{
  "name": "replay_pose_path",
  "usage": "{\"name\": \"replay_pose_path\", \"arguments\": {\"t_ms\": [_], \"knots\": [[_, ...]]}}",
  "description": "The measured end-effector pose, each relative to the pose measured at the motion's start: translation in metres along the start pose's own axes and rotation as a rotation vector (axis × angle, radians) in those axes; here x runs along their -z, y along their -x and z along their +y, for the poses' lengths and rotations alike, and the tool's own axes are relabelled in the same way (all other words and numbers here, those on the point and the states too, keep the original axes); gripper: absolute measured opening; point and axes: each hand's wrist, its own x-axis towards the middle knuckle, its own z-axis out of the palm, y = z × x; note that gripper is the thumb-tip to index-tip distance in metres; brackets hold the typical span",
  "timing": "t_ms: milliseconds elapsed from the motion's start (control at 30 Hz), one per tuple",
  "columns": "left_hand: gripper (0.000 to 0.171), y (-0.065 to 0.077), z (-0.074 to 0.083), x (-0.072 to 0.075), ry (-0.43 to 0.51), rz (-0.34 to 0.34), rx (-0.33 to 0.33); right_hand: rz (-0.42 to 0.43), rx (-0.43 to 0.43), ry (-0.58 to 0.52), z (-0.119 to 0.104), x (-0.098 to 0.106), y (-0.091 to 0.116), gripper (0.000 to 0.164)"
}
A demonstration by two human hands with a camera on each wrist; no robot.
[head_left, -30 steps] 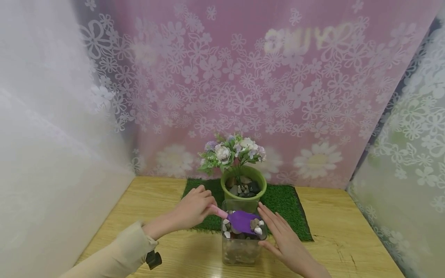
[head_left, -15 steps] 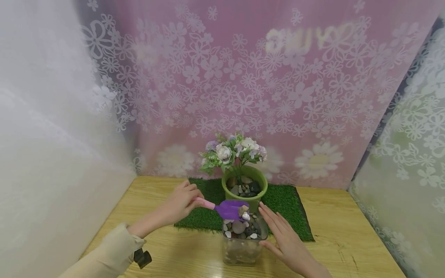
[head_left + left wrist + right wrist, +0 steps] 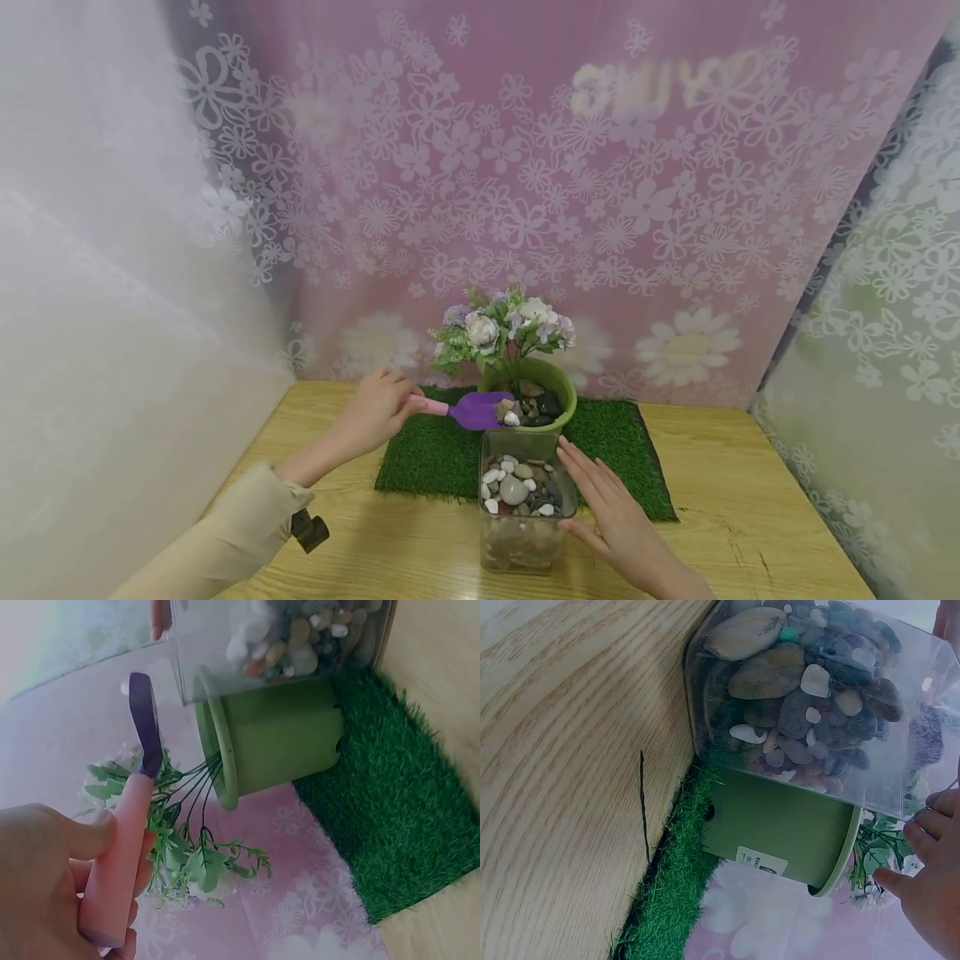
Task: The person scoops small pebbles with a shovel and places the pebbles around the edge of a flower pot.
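Note:
My left hand (image 3: 372,410) grips the pink handle of a toy shovel (image 3: 474,411). Several stones (image 3: 506,411) lie on the purple blade, whose tip overlaps the left rim of a green flowerpot (image 3: 568,410). In the left wrist view the fingers and thumb wrap the shovel's handle (image 3: 120,859). White and purple flowers (image 3: 482,332) rise from the pot, with larger stones around their stems. In front of it stands a clear square container (image 3: 517,546), partly filled with mixed pebbles (image 3: 513,490). My right hand (image 3: 617,523) rests against the container's right side, fingers straight.
The pot stands on a green artificial grass mat (image 3: 626,467) on a wooden table (image 3: 742,500). A pink floral curtain (image 3: 480,183) hangs behind, and pale sheets (image 3: 112,292) close off both sides. A dark device (image 3: 309,529) sits at the left wrist.
My left hand has lifted the shovel with its stones out of the container and moved it back and leftward to the pot's rim. The right hand has stayed at the container.

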Motion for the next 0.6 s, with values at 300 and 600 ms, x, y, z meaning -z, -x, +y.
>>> {"name": "replay_pose_path", "arguments": {"t_ms": [300, 600], "knots": [[0.014, -0.032, -0.001, -0.01, -0.124, -0.063, 0.064, -0.041, -0.033, -0.037, 0.002, -0.002, 0.0, 0.091], [0.007, -0.057, 0.012, -0.028, -0.434, -0.022, -0.096, -0.008, -0.01, -0.008, 0.002, -0.002, 0.001, 0.091]]}}
